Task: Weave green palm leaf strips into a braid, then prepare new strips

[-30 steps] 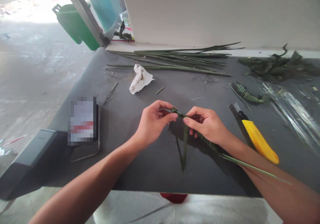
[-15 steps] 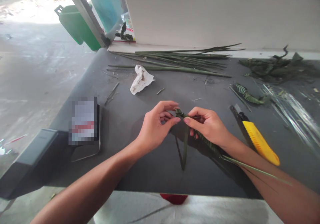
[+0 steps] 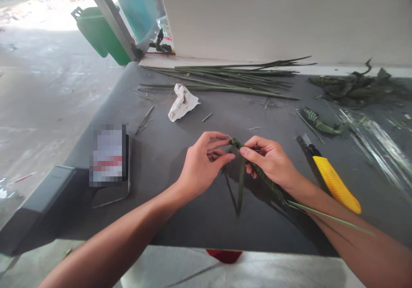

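A woven green leaf piece (image 3: 268, 180) slants over the dark table, with a small folded knot at its upper left end and loose strips hanging below. My right hand (image 3: 268, 157) pinches it just behind the knot, between thumb and fingers. At the knot's left side is my left hand (image 3: 206, 161), its fingertips touching or very near the leaf and its thumb apart from the index finger. A long thin stalk trails from the woven piece across my right forearm.
On the grey table (image 3: 193, 223) lie a yellow cutter (image 3: 336, 183), another woven leaf piece (image 3: 318, 122), crumpled tissue (image 3: 182, 102), long green strips (image 3: 225, 75), dark leaves (image 3: 357, 88), clear plastic (image 3: 380, 144) and a phone (image 3: 107, 157).
The knot end and my right fingertips have shifted slightly right. My left thumb has moved a little down, away from the index finger, and the hanging strips have swung slightly.
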Motion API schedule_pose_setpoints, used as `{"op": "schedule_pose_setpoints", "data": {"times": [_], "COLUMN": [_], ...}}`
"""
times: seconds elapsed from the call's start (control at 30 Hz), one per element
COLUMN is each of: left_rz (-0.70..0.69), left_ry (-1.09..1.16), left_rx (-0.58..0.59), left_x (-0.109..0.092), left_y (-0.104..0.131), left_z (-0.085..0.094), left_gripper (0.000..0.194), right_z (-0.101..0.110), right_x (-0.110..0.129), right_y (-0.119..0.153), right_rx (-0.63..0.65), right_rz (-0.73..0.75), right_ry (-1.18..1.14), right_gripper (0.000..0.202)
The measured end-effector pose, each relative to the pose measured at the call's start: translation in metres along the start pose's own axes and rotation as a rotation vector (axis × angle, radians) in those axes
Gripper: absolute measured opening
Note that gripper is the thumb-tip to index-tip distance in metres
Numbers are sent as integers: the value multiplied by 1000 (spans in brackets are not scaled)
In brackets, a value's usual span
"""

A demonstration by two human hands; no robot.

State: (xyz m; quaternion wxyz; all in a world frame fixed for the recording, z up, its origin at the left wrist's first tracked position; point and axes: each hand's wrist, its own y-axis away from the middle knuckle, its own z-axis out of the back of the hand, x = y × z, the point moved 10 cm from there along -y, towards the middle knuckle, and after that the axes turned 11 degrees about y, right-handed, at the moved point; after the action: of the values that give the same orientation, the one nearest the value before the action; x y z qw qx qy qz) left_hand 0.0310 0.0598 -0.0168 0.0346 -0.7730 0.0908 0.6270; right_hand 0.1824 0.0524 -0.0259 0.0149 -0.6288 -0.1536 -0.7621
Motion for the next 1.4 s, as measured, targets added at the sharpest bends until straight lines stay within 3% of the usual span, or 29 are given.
{"op": "schedule_pose_setpoints", "data": {"times": [0.17, 0.33, 1.23, 1.4], "left_rz": [22, -86, -259, -206], "left_ry": [27, -94, -309, -318], "left_rx": [35, 44, 100, 86], "left_x": [4, -7, -17, -16], "left_y": [3, 7, 10, 10], "left_z": [-6, -8, -14, -13], "left_gripper": [37, 32, 44, 49], "right_z": [-1, 1, 0, -3], "right_x": [2, 2, -1, 0], "right_y": [1, 0, -2, -1], "right_rx": [12, 2, 13, 45], "right_rz": [7, 4, 7, 18], "right_ry": [-6, -7, -40, -53], "right_gripper": [30, 29, 33, 31]}}
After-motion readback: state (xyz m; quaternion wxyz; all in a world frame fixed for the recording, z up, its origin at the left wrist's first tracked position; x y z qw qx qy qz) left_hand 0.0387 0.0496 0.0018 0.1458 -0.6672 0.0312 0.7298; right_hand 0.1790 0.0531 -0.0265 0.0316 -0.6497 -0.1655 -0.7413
